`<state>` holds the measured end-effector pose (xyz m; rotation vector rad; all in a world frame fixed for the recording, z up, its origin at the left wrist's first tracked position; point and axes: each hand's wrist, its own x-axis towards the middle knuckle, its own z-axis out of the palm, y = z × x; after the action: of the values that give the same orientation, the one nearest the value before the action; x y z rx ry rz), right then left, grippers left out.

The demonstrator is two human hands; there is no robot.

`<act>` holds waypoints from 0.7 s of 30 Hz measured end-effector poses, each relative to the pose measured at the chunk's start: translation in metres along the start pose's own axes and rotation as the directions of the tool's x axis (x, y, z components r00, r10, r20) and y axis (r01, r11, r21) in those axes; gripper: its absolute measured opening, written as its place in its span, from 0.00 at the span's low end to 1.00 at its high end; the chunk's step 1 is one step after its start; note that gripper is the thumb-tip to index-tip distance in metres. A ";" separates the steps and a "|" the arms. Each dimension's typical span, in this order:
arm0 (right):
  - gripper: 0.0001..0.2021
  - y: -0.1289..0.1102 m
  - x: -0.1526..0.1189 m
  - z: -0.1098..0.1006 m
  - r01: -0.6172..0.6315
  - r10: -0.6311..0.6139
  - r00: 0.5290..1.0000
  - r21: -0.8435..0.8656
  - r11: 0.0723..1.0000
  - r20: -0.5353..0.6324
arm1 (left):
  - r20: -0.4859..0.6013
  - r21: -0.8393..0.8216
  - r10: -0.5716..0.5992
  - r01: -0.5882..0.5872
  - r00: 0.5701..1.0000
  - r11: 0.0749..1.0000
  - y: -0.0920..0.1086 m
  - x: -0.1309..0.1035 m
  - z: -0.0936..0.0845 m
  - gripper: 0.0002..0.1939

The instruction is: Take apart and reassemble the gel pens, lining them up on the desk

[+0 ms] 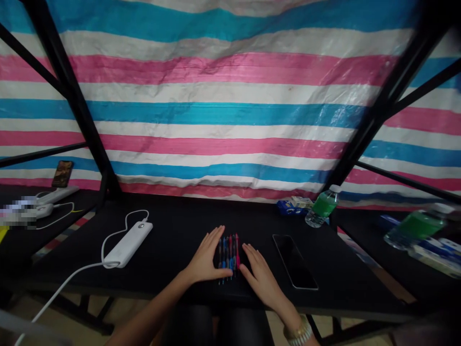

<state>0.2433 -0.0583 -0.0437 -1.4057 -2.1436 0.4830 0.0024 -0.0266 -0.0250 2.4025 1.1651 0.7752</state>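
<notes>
Pens [230, 249], rowed on table [173, 226]; apparently being aligned between left hand [204, 263] and right hand [264, 279], with spread, empty grip; probably calls next for inward pressure.

The place looks like a makeshift workspace: striped plastic sheeting [223, 113] hangs behind a black surface [180, 216] and slanting dark posts [79, 113], with another surface [370, 230] alongside.
</notes>
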 end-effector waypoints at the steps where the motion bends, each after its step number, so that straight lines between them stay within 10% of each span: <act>1: 0.31 0.002 0.007 -0.001 -0.002 0.001 1.000 0.080 0.997 0.007 | 0.035 0.027 0.007 -0.008 0.999 1.000 -0.002 -0.007 -0.003 0.66; 11: 0.22 0.006 0.122 0.011 0.101 -0.073 0.994 0.389 0.916 -0.087 | 0.170 0.163 0.082 -0.110 0.982 0.981 -0.009 -0.010 -0.006 0.71; 21: 0.19 0.005 0.113 0.024 0.135 -0.084 0.989 0.512 0.849 -0.121 | 0.200 0.158 0.121 -0.154 0.972 0.975 -0.009 -0.007 -0.007 0.66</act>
<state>0.1964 0.0470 -0.0391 -0.9723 -1.8142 0.8582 -0.0111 -0.0265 -0.0267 2.6555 1.0358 0.4876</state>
